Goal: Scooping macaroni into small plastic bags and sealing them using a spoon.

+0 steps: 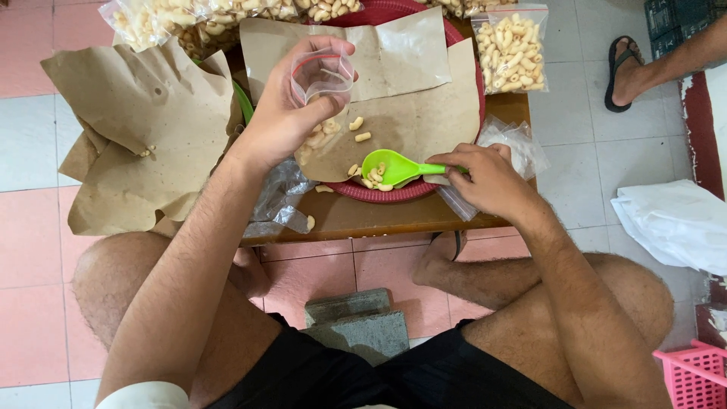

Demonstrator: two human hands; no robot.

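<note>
Bagging in progress — left hand [284, 113] holds a small clear zip bag [322, 74] up over the tray, fingers pinched around its mouth, bag looks almost empty, maybe one piece inside. Right hand [488, 178] is closed on the handle of a green scoop [394, 168], whose bowl rests low on the brown paper [409, 121] with a few pale cashew-like nuts [375, 178] in it. Scoop and bag are apart; nothing is pouring.

Done so far, judging by what lies around: one filled, sealed bag [511, 49] stands at the far right of the tray, and more filled bags [204, 19] are heaped at the far left edge. Left to do: this bag is not yet filled, and only a thin scatter of loose nuts remains on the paper, so the loose supply looks nearly used up. Spare empty clear bags [515, 144] lie just beside the right hand; crumpled plastic [276, 201] sits under the left forearm.

Surface: small brown wooden worktop [379, 220] carrying a red round tray [466, 68] lined with the paper; more crumpled brown paper [136, 129] hangs off the left side. One nut lies on the bare wood near the front edge.

Room: pink and white tiled floor [45, 250], person seated low with knees apart, grey block [356, 322] between the legs. Another person's sandalled foot [625, 72] top right, white cloth or bag [674, 223] at right, pink basket [693, 375] in the bottom corner.
</note>
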